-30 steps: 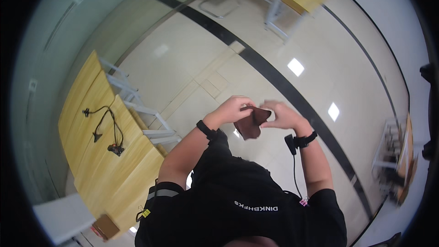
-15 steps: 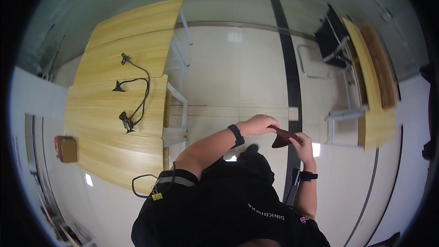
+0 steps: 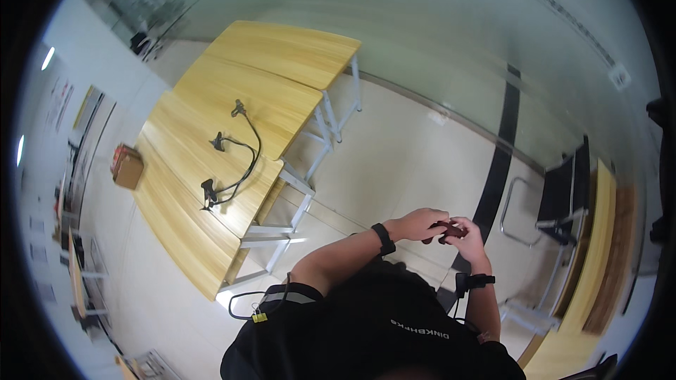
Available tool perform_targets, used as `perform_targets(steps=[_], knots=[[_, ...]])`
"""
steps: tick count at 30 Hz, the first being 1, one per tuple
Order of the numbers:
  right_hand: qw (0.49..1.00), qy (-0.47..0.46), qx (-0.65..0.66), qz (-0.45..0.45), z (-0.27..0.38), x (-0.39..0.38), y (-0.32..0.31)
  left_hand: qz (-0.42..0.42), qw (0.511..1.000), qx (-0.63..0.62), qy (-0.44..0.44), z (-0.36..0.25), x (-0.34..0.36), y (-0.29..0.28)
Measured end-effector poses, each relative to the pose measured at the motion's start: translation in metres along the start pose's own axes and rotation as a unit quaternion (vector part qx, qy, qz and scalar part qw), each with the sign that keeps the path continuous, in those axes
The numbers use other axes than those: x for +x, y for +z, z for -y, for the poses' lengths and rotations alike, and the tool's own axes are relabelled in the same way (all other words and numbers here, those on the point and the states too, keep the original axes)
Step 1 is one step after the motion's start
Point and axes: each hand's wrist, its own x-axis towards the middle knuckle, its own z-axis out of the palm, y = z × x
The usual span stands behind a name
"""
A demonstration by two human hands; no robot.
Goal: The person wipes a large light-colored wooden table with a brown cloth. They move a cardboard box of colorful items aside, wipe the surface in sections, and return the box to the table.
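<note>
In front of my body, a limp dark red-brown piece (image 3: 451, 233) is bunched between my two hands. Whether it is cloth or leather I cannot tell. My left hand (image 3: 420, 224) grips its left end, with the fingers curled over it. Around the right side of the same piece my right hand (image 3: 470, 238) is closed, thumb and fingers pinching it. The hands almost touch, and they hide part of the piece. A black band circles each wrist, and a small dark device sits on the right one.
Yellow wood tables (image 3: 186, 148) with pale metal legs stand at left. On them lie a black cable with clamp-like ends (image 3: 255, 162) and a brown box (image 3: 129, 171). At right are a black chair (image 3: 565, 186) and another wooden table (image 3: 604, 239). A glass wall (image 3: 436, 42) runs behind.
The red-brown piece hung spread between my hands and is now gathered up small. My hands have come closer together. The whole view has turned, showing more of the room at left.
</note>
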Motion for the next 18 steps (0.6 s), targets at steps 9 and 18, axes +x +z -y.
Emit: perform_targets(steps=[9,18], knots=[[0.996,-0.078,-0.022,0.041,0.051,0.261,0.063,-0.236,0.937,-0.253,-0.046,0.137,0.032,-0.191],[0.992,-0.103,-0.059,0.033,0.125,0.493,0.095,-0.697,0.644,0.088,-0.304,0.259,-0.156,-0.382]])
